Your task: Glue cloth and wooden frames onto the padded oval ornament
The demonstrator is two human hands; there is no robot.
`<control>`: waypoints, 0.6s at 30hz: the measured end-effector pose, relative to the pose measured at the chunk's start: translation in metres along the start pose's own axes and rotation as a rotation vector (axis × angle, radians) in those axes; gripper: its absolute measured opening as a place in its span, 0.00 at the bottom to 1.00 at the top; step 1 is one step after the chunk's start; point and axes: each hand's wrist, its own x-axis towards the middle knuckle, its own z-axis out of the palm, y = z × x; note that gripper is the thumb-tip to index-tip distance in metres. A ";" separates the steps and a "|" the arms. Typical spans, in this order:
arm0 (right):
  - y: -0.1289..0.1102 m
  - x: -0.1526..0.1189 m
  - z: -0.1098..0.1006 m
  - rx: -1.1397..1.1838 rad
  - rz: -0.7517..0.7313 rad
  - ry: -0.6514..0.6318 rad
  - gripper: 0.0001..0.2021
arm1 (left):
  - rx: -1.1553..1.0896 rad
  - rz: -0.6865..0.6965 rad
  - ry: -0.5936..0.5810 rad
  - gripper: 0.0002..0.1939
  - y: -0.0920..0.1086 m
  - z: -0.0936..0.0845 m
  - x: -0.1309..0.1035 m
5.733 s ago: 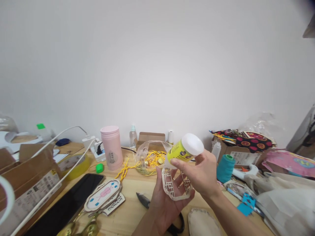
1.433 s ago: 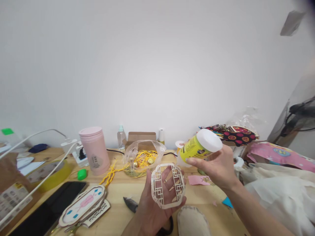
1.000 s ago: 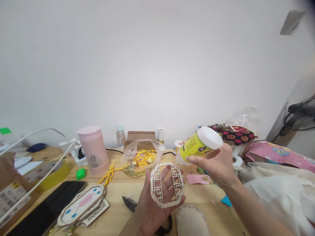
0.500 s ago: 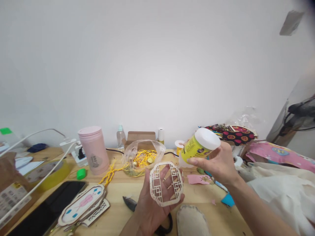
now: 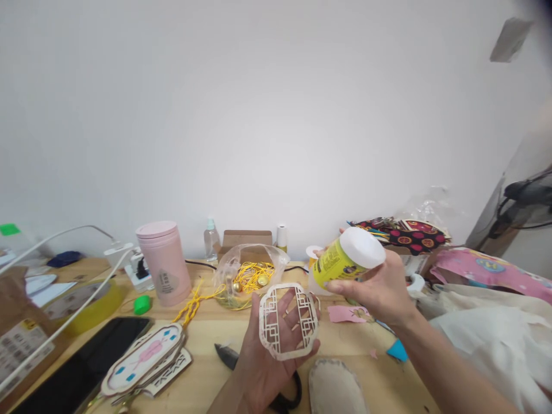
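My left hand (image 5: 263,371) is palm up, thumb at the left edge and fingers behind a pale wooden lattice frame (image 5: 297,352) with a scalloped outline. In my right hand (image 5: 390,293) is a yellow-labelled white bottle (image 5: 338,265), tilted with its broad white end up and to the right. Its lower end sits just beyond the frame's upper right edge; I cannot tell whether they touch. Under my left wrist lie black scissors (image 5: 226,355), partly hidden. A pale rounded panel (image 5: 334,388) rests on the table below the frame.
Left are stacked decorated tags (image 5: 146,356), a black phone (image 5: 90,368), yellow tape (image 5: 86,307) and a pink tumbler (image 5: 164,264). Behind the frame is a plastic bag of yellow cords (image 5: 252,276). Pink paper (image 5: 347,314) and white cloth (image 5: 487,339) lie to the right.
The frame and my left hand have shifted slightly left. The bottle has also moved a little left, with its label turned somewhat; both holds are unchanged.
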 end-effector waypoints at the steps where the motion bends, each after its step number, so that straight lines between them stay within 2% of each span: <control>1: 0.000 0.000 0.000 -0.013 0.003 -0.007 0.17 | 0.000 -0.001 -0.001 0.31 0.000 0.000 0.000; 4: 0.000 0.002 -0.001 -0.041 -0.010 -0.039 0.17 | -0.003 -0.004 0.002 0.31 0.001 0.001 -0.001; 10: 0.000 0.002 -0.001 0.052 0.030 -0.011 0.20 | -0.005 0.003 -0.034 0.32 0.000 0.001 -0.001; 14: -0.001 0.002 -0.002 0.030 -0.007 -0.061 0.18 | -0.009 0.005 -0.026 0.31 0.001 -0.001 0.000; 18: -0.003 0.003 -0.002 0.110 0.011 -0.074 0.15 | 0.015 0.013 -0.004 0.30 0.001 -0.001 -0.001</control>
